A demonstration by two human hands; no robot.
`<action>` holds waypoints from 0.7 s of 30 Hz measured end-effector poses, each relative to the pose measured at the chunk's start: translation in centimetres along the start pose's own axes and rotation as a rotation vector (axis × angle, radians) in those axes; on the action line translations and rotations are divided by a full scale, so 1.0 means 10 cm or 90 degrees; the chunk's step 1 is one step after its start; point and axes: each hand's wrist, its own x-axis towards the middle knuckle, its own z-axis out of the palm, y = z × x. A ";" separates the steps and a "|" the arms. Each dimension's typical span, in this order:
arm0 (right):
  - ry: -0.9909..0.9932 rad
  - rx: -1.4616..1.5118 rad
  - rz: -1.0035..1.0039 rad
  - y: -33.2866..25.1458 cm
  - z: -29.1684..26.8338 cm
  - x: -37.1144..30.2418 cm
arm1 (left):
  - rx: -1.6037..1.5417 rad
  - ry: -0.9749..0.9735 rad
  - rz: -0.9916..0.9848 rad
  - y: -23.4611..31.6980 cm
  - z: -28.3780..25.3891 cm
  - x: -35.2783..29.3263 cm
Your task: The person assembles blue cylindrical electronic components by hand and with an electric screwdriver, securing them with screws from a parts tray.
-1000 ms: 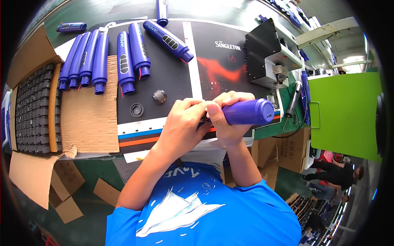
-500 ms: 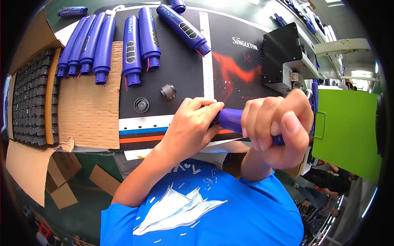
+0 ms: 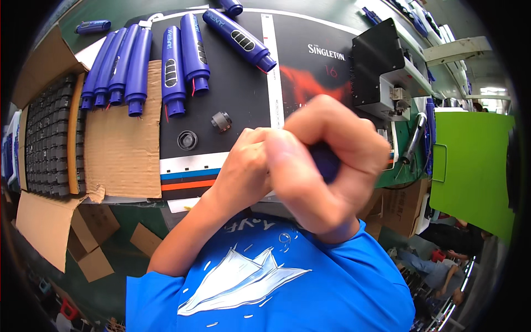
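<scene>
- Left hand [image 3: 246, 166]: fingers folded; the right hand hides its fingertips, so whether it grasps anything cannot be told;
- Right hand [image 3: 318, 196]: clenched around a purple tube [image 3: 325, 161], at the left hand's 3 o'clock;
- From both hands: grey-black cylindrical part [image 3: 221, 121] at 10 o'clock; black machine [image 3: 381, 61] at 1 o'clock.

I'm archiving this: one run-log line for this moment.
right hand: around dark purple cylinder | left hand: grip hidden | black mat: round black piece, grey cylindrical piece
</scene>
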 end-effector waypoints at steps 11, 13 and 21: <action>0.013 0.367 -0.103 0.34 -0.51 -0.48 | 0.230 0.129 0.111 0.08 0.22 -0.07; 0.065 0.328 -0.156 0.47 -0.70 -0.58 | 0.200 0.142 0.110 0.06 0.20 -0.09; 0.080 0.009 0.293 0.73 -1.31 -1.29 | 0.131 0.149 0.076 0.11 0.19 -0.04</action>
